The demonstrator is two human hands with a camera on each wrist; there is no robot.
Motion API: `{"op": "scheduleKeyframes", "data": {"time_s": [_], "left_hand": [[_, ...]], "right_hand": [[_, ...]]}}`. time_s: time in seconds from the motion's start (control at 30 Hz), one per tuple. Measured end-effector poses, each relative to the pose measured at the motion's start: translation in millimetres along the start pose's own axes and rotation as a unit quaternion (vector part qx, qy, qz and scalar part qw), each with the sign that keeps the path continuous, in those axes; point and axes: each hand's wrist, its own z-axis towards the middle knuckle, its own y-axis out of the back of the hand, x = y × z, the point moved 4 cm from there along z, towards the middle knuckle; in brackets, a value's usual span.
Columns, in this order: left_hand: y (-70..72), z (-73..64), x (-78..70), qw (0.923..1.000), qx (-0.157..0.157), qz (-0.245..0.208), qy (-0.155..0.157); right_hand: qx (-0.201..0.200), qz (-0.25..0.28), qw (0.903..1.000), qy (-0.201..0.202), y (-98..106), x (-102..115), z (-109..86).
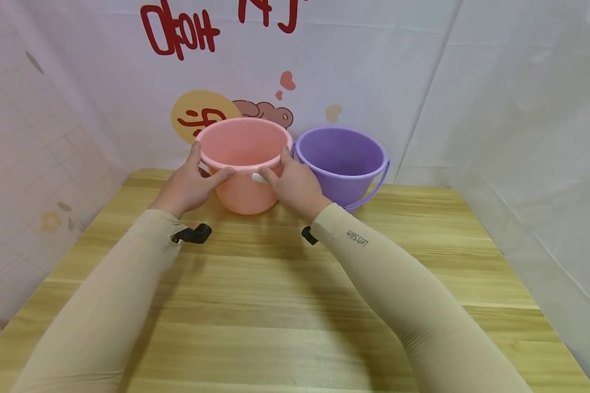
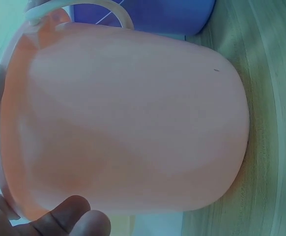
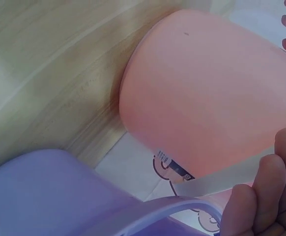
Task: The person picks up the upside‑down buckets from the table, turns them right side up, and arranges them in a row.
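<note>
A pink bucket [image 1: 246, 194] stands upright at the back of the wooden table, its mouth facing up. My left hand [image 1: 183, 186] grips its rim at the left, the thumb on the near side. At the right of the same rim, my right hand [image 1: 297, 185] holds on with thumb and fingers. The right wrist view shows the bucket's white handle [image 3: 224, 177] hanging down beside the fingers of that hand. Close by on the right is a purple bucket [image 1: 339, 188], partly hidden behind my right hand, with its purple handle [image 1: 381, 183] lowered.
Behind the buckets rises a white wall covering [image 1: 364, 65] with red lettering and cartoon prints. White sheets close off both sides. The wooden tabletop [image 1: 255, 316] stretches from the buckets toward me, under my sleeved forearms.
</note>
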Motion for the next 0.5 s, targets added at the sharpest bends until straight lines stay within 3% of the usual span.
{"op": "scheduleKeyframes", "data": {"time_s": [0.33, 0.43, 0.5], "left_hand": [[6.6, 0.4, -2.2, 0.9994, 0.03, 0.02, -0.002], [10.0, -3.6, -5.7, 0.9995, 0.022, 0.021, -0.003], [14.1, -9.5, -10.9, 0.9994, 0.0, 0.035, -0.007]], "right_hand": [[-0.001, 0.003, 1.0, 0.001, 6, 3, -3.2], [-0.019, 0.013, 0.9995, 0.021, 11, 6, -8.2], [-0.034, 0.016, 0.9982, 0.048, 17, 9, -15.3]]}}
